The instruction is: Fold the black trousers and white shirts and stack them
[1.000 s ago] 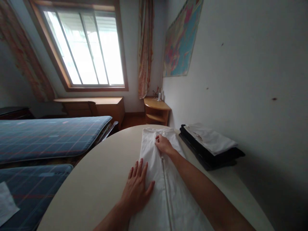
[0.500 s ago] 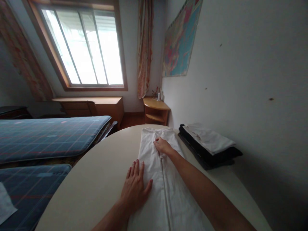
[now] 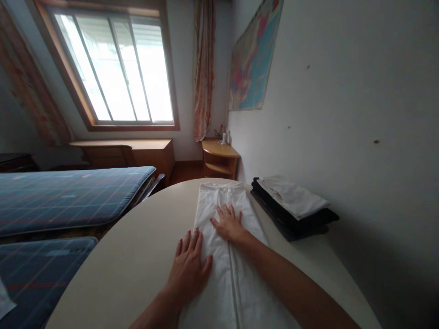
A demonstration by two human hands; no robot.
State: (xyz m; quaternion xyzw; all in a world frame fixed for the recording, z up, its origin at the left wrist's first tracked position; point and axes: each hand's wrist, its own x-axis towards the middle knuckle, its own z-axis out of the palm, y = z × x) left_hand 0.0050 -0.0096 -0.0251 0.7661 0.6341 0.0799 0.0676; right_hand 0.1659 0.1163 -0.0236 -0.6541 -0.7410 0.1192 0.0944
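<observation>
White trousers (image 3: 214,297) lie flat in a long strip on the round cream table (image 3: 133,265), stretching away from me with a seam along the middle. Their left edge is under my left hand (image 3: 188,265), which rests flat with fingers extended. Farther up, my right hand (image 3: 229,224) lies palm down on the cloth near its far end, fingers spread. Neither hand grips anything. My right forearm covers part of the right side of the trousers.
On the table's right, by the wall, is a stack of folded dark clothes (image 3: 291,224) topped by a folded white garment (image 3: 293,196). Blue plaid mattresses (image 3: 68,196) stand left of the table. A wooden corner shelf (image 3: 219,148) is beyond its far edge.
My right hand has released its pinch on the cloth, moved slightly nearer to me and spread flat. My left hand stays on the left edge. The view has shifted slightly.
</observation>
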